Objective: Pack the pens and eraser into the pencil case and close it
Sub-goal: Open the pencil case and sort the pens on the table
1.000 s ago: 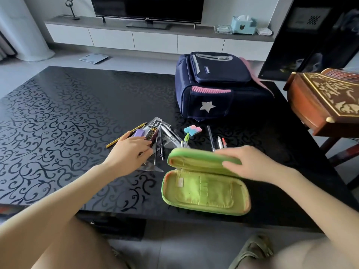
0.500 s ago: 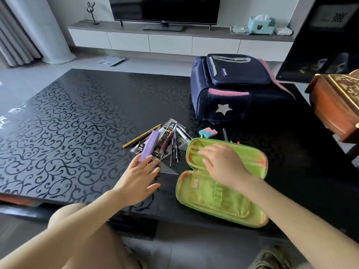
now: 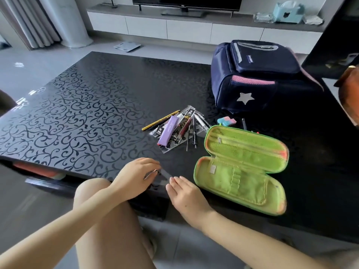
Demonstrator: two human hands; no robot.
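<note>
Head view: the main risk is the clear plastic triangular ruler [image 3: 160, 176], which sits at the near edge of the glossy black scroll-patterned counter [image 3: 77, 113]. Thin and slick, it could slip from the pinch and drop off the edge, or skid across the gloss if the fingers press rather than lift. It also looks wide, so it may not lie flat in the green fabric zip pencil case [image 3: 240, 171] and could foul the zip.

The left hand [image 3: 134, 179] has its fingers [image 3: 153, 166] curled, pinching the ruler's left edge. The right hand [image 3: 186, 195] has its fingers [image 3: 175, 182] straight and together, tips at the ruler's right corner, gripping nothing. Whether they touch it I cannot tell.

The case lies spread open just right of the right fingers, empty as far as shows. The loose heap of pens [image 3: 192, 131] lies beyond both sets of fingers. The pink-and-blue block eraser [image 3: 226, 121] is farther off to the right, near the case's far half.
</note>
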